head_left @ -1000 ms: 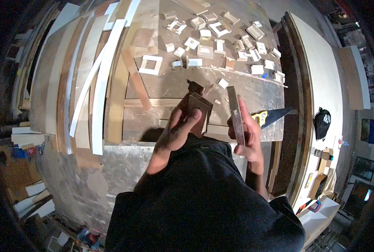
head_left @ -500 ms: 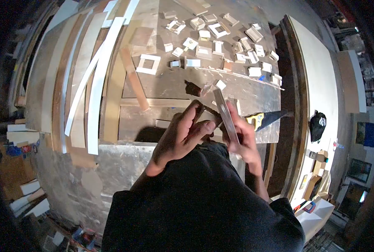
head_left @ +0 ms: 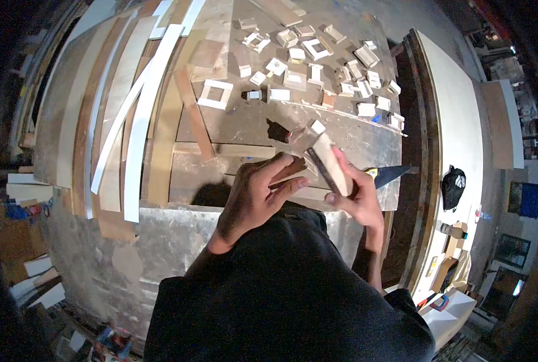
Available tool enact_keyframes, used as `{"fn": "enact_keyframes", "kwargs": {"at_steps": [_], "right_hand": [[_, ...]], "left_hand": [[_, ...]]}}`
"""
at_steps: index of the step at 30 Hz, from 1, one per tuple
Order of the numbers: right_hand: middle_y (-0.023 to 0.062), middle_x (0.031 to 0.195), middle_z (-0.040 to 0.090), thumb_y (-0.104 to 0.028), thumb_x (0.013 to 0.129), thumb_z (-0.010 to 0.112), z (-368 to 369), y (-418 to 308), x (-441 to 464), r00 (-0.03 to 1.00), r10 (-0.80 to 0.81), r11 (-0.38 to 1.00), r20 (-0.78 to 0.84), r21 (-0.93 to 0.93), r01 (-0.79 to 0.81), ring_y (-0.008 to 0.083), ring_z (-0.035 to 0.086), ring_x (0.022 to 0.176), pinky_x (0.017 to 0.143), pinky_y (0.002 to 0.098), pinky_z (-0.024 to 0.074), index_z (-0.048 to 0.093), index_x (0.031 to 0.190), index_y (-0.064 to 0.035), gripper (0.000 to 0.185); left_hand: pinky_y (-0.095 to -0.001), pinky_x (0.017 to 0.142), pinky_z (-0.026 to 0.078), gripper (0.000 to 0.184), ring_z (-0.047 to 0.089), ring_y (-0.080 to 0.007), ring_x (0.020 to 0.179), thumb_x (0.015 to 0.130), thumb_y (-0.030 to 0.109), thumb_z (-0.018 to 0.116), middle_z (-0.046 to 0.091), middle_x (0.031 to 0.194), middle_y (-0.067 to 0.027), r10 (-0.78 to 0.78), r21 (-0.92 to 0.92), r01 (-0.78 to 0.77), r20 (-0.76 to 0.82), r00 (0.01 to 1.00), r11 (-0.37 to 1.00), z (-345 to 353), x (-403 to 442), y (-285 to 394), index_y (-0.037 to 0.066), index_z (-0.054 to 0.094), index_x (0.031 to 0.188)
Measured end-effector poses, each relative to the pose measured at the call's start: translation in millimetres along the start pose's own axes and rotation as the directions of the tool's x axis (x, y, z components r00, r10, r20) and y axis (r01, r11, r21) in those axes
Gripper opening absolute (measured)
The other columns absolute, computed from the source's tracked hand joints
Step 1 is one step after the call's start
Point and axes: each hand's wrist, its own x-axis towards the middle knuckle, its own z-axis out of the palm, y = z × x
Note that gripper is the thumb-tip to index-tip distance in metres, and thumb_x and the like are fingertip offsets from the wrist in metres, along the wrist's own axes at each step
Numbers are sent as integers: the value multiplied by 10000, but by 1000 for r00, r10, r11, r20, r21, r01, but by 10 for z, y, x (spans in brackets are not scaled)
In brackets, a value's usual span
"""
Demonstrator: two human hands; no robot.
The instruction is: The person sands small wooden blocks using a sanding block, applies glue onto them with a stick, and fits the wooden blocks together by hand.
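Observation:
My right hand is closed round a flat wooden block with a dark edge, held tilted over the near edge of the workbench. Just left of it, my left hand has its thumb and curled fingers round a small wooden piece, mostly hidden by the fingers. The two held pieces are close together; whether they touch is unclear. Beyond the hands, a small white-topped block and a dark object lie on the bench.
Several small wooden assemblies are spread over the far part of the workbench. Long boards and white strips lie at the left. A handsaw rests right of my right hand. A black cap sits on the pale right-hand table.
The block in my right hand has turned from edge-on to show its broad pale face. My left hand has rotated, and its dark piece is now mostly covered by the fingers.

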Motion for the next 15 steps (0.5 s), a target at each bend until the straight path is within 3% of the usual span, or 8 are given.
{"fn": "enact_keyframes", "kwargs": {"at_steps": [1, 3, 5, 8, 10, 11, 13, 15], "right_hand": [[157, 1537, 364, -187, 672, 833, -15, 42, 2, 1000, -1, 1000, 5, -2, 1, 264, 380, 1390, 1132, 358, 286, 439, 1451, -68, 881], [156, 1536, 369, -183, 690, 808, -38, 159, -72, 997, -60, 968, -37, 243, 68, 260, 391, 1382, 1131, 360, 284, 447, 1443, -53, 845], [155, 1538, 365, -161, 704, 781, 69, 211, -133, 994, -81, 938, 77, 344, 49, 258, 381, 1389, 1137, 372, 274, 455, 1435, -40, 809], [154, 1542, 361, -133, 716, 755, 148, 270, -63, 998, -31, 957, 48, 288, 16, 249, 366, 1398, 1143, 367, 262, 450, 1435, -27, 789], [139, 1552, 347, -79, 723, 735, 59, 308, 27, 998, 52, 994, -19, -95, -53, 231, 356, 1403, 1150, 353, 241, 405, 1454, -2, 806], [139, 1552, 347, -79, 723, 735, 42, 300, 25, 999, 53, 994, -6, -95, -53, 231, 356, 1403, 1150, 353, 241, 405, 1454, -2, 806], [133, 1555, 341, -47, 724, 735, 29, 273, -24, 992, 80, 971, -93, 232, -57, 227, 352, 1405, 1158, 360, 228, 388, 1452, 27, 810], [132, 1555, 337, -26, 723, 740, 19, 282, -55, 986, 81, 915, -143, 404, -17, 226, 346, 1409, 1165, 365, 215, 380, 1445, 53, 811]], "left_hand": [[-350, 679, 516, 287, 703, -321, 832, 912, 249, 676, 672, 869, -169, 4, 97, -6, 15, 1000, 995, -30, 17, 25, -1, 584, 1018], [-374, 670, 529, 286, 706, -325, 839, 912, 264, 669, 687, 900, -164, 2, 286, -16, 47, 999, 958, -68, 19, 60, 11, 600, 1027], [-383, 673, 533, 295, 703, -329, 839, 908, 269, 670, 689, 909, -165, -16, 268, 2, 49, 999, 963, -30, -3, 51, 14, 602, 1039], [-393, 678, 538, 302, 698, -341, 843, 901, 268, 674, 693, 927, -164, 0, 290, -15, 52, 999, 957, -41, -14, 22, 17, 601, 1053], [-394, 681, 539, 301, 696, -348, 847, 898, 262, 677, 696, 935, -163, 22, 335, -29, 24, 999, 942, -51, -1, -25, 17, 598, 1054], [-402, 681, 538, 287, 693, -355, 837, 895, 253, 679, 696, 918, -155, 85, 360, -68, -33, 996, 930, -39, -19, -49, 17, 600, 1038], [-410, 681, 538, 274, 690, -361, 828, 892, 244, 681, 695, 900, -147, 136, 389, -92, -88, 987, 917, -38, -68, -100, 17, 602, 1023], [-314, 657, 508, 252, 673, -264, 741, 863, 207, 724, 663, 840, -116, 178, 346, -159, -24, 984, 925, -52, -22, -139, 25, 614, 998]]}}
